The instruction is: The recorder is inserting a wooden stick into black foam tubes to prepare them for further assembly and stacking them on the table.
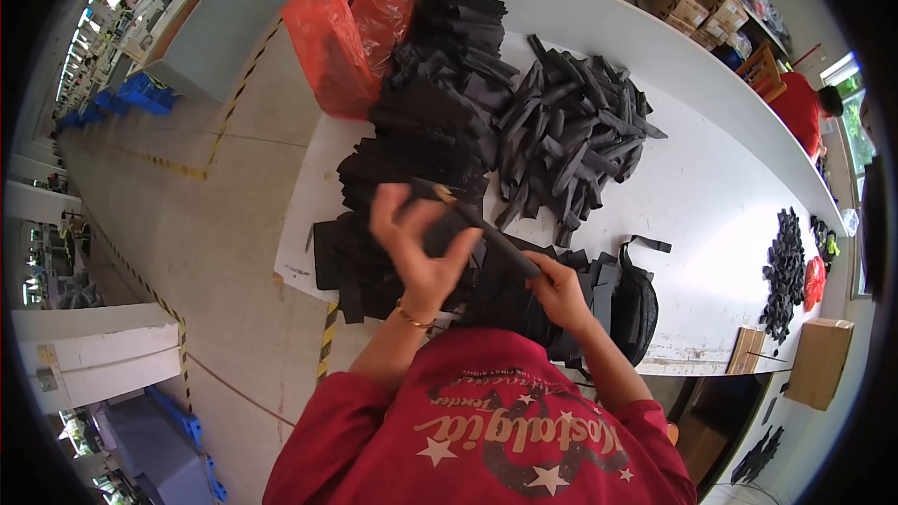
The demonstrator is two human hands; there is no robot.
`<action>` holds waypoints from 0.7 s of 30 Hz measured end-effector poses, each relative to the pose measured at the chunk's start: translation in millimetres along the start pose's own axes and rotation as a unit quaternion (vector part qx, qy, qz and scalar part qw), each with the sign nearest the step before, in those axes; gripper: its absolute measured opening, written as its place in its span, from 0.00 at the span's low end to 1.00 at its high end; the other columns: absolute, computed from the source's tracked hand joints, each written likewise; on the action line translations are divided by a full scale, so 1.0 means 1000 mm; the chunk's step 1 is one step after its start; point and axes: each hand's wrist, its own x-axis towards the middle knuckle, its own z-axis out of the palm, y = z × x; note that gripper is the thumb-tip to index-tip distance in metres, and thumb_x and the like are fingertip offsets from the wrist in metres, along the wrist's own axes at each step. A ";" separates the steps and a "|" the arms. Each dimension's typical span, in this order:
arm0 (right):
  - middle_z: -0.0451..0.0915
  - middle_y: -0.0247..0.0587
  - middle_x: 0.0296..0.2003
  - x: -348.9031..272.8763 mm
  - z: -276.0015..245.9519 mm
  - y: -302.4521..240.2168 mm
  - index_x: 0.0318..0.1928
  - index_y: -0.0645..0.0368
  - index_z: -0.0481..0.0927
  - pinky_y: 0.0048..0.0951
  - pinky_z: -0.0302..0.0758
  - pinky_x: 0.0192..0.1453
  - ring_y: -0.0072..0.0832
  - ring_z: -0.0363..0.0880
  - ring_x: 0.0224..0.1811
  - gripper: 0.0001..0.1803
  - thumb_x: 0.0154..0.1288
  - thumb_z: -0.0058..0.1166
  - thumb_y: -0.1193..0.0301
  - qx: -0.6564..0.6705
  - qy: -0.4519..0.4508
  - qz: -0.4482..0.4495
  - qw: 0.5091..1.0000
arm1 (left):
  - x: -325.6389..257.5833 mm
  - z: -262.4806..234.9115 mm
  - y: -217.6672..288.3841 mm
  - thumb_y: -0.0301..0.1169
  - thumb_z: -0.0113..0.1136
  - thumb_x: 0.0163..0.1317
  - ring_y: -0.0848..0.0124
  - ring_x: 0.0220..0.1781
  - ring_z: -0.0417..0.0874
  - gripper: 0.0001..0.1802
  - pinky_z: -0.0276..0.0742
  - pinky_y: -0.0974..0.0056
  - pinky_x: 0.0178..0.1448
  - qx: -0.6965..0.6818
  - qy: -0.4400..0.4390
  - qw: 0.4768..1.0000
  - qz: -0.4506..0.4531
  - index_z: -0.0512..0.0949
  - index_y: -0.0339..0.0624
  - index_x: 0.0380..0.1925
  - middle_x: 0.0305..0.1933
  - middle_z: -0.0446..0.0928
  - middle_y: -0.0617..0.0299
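Observation:
My right hand [559, 292] is closed round the near end of a black rolled fabric piece [505, 245], which slants up and to the left. My left hand [416, 252] has its fingers spread and slightly blurred, with the thumb close to the piece's far end. A small tan spot [444, 193] shows near that end; I cannot make out what it is. Under both hands lie flat black fabric pieces [365, 271], stacked along the table's left side. Beyond them is a loose heap of rolled black pieces [580, 122].
The white table [702, 187] has a raised rim along its back. A red plastic bag [341, 37] stands at the far left corner. A black mesh-like bag [636, 309] lies right of my right hand. Another black heap [784, 271] lies far right, near a cardboard box [819, 363].

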 end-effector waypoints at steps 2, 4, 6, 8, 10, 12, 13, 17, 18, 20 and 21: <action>0.73 0.26 0.28 -0.007 0.013 0.015 0.56 0.62 0.75 0.15 0.65 0.32 0.11 0.68 0.29 0.17 0.69 0.41 0.80 0.064 -0.017 0.072 0.995 | -0.008 -0.011 -0.029 0.33 0.68 0.57 0.59 0.61 0.70 0.32 0.72 0.54 0.62 -0.200 -0.037 0.956 -0.212 0.66 0.36 0.59 0.62 0.66 0.53; 0.74 0.29 0.26 -0.010 0.031 0.021 0.56 0.61 0.75 0.17 0.66 0.31 0.13 0.69 0.27 0.17 0.68 0.44 0.80 0.051 0.003 0.040 0.998 | -0.036 0.001 -0.035 0.35 0.61 0.64 0.56 0.53 0.78 0.23 0.76 0.52 0.58 -0.550 -0.065 0.670 -0.494 0.71 0.35 0.55 0.51 0.76 0.51; 0.74 0.30 0.26 -0.009 0.049 0.021 0.55 0.61 0.75 0.18 0.67 0.31 0.15 0.70 0.26 0.17 0.67 0.44 0.80 0.022 0.032 0.025 0.999 | -0.062 0.013 -0.048 0.40 0.60 0.65 0.57 0.44 0.82 0.18 0.78 0.51 0.54 -0.543 -0.041 0.670 -0.504 0.76 0.38 0.47 0.38 0.80 0.55; 0.77 0.45 0.26 -0.009 0.060 0.015 0.55 0.61 0.75 0.28 0.73 0.34 0.28 0.78 0.28 0.19 0.63 0.47 0.82 -0.099 0.145 -0.036 0.984 | -0.061 0.020 -0.046 0.41 0.60 0.65 0.59 0.42 0.82 0.17 0.79 0.52 0.53 -0.543 -0.012 0.669 -0.507 0.76 0.38 0.44 0.36 0.80 0.56; 0.77 0.46 0.27 -0.015 0.067 0.014 0.54 0.61 0.75 0.29 0.73 0.34 0.30 0.78 0.28 0.18 0.64 0.48 0.81 -0.097 0.160 -0.024 0.982 | -0.053 0.020 -0.037 0.42 0.61 0.64 0.63 0.38 0.81 0.17 0.80 0.55 0.48 -0.554 0.008 0.643 -0.528 0.75 0.40 0.43 0.33 0.78 0.60; 0.77 0.47 0.28 -0.021 0.068 0.014 0.54 0.60 0.75 0.30 0.73 0.33 0.32 0.77 0.28 0.17 0.65 0.49 0.80 -0.095 0.177 -0.012 0.980 | -0.045 0.024 -0.030 0.41 0.61 0.64 0.65 0.36 0.81 0.16 0.80 0.57 0.45 -0.542 0.015 0.657 -0.524 0.75 0.41 0.42 0.32 0.78 0.60; 0.77 0.46 0.28 -0.024 0.067 0.014 0.53 0.61 0.75 0.30 0.73 0.33 0.32 0.77 0.27 0.15 0.66 0.50 0.79 -0.089 0.175 0.013 0.981 | -0.042 0.025 -0.026 0.39 0.62 0.64 0.66 0.34 0.80 0.15 0.80 0.58 0.43 -0.528 0.022 0.671 -0.520 0.74 0.41 0.42 0.31 0.77 0.61; 0.76 0.43 0.26 -0.035 0.062 0.025 0.49 0.62 0.76 0.30 0.72 0.31 0.32 0.75 0.25 0.10 0.68 0.51 0.76 -0.110 0.167 0.009 0.980 | -0.034 0.029 -0.016 0.35 0.61 0.64 0.67 0.34 0.80 0.12 0.80 0.60 0.42 -0.499 0.026 0.697 -0.515 0.73 0.42 0.43 0.31 0.77 0.61; 0.76 0.43 0.26 -0.036 0.063 0.025 0.49 0.62 0.76 0.30 0.72 0.31 0.32 0.75 0.25 0.10 0.68 0.51 0.76 -0.111 0.168 0.009 0.979 | -0.034 0.030 -0.016 0.35 0.62 0.64 0.68 0.35 0.80 0.11 0.80 0.60 0.43 -0.494 0.011 0.702 -0.513 0.74 0.44 0.42 0.31 0.77 0.62; 0.74 0.43 0.24 -0.038 0.063 0.024 0.44 0.63 0.76 0.30 0.71 0.30 0.32 0.74 0.25 0.07 0.68 0.51 0.76 -0.106 0.186 -0.015 0.977 | -0.035 0.031 -0.019 0.35 0.62 0.64 0.68 0.35 0.80 0.10 0.81 0.60 0.43 -0.489 -0.004 0.707 -0.511 0.74 0.46 0.41 0.32 0.77 0.64; 0.74 0.43 0.24 -0.038 0.062 0.024 0.44 0.63 0.76 0.30 0.71 0.30 0.32 0.74 0.25 0.07 0.68 0.51 0.76 -0.107 0.187 -0.016 0.976 | -0.036 0.032 -0.020 0.34 0.61 0.64 0.69 0.35 0.80 0.09 0.81 0.60 0.43 -0.489 -0.005 0.706 -0.513 0.74 0.46 0.40 0.32 0.77 0.64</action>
